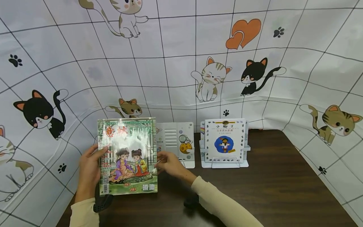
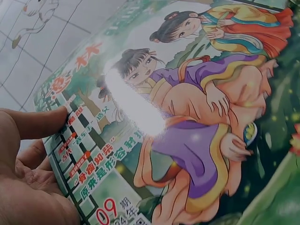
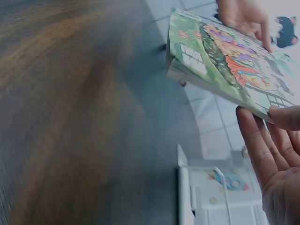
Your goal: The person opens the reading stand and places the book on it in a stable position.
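A green magazine with two cartoon children on its glossy cover is held up, front outward, at the left of the head view. My left hand grips its left edge, thumb over the cover and fingers behind. At the opposite edge my right hand pinches it; in the right wrist view the thumb lies near the cover's edge, with the right hand's fingers underneath. Partly hidden behind the magazine stands a white book stand with an astronaut print. Glare covers part of the cover in the left wrist view.
Right of that stand, a white picture book with a blue round picture leans upright on a second white stand. Both stands are on a dark wooden table. A cat-patterned cloth hangs behind and around the table.
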